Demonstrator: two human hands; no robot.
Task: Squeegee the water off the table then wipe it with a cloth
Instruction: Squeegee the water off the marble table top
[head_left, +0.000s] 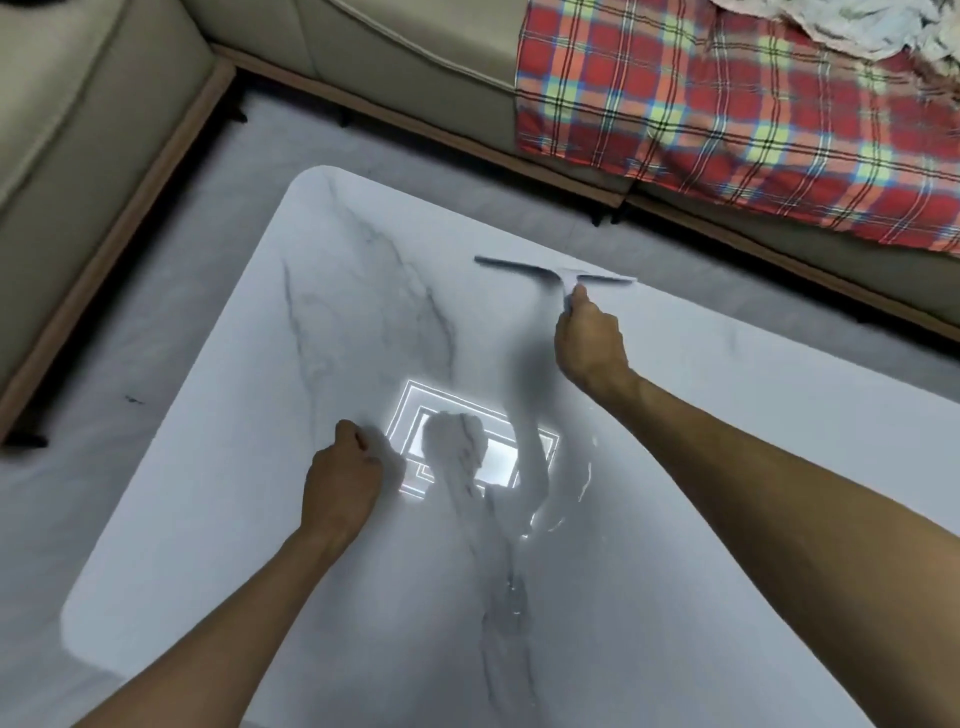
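Close in, water (511, 597) streaks the marble table (208, 493). My left hand (343, 478) rests on it as a fist, fingers curled around nothing. Farther out, my right hand (589, 338) grips the handle of the squeegee (556, 272), whose blade is down on the tabletop near the far edge. Beyond, a plaid blanket (727, 114) drapes the sofa (389, 62).

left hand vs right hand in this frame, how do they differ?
The right hand grips the squeegee by its handle; the left hand is a curled fist with nothing visible in it. The right hand reaches toward the far edge of the table; the left hand sits nearer, around mid-table. Both are bare and over the tabletop.
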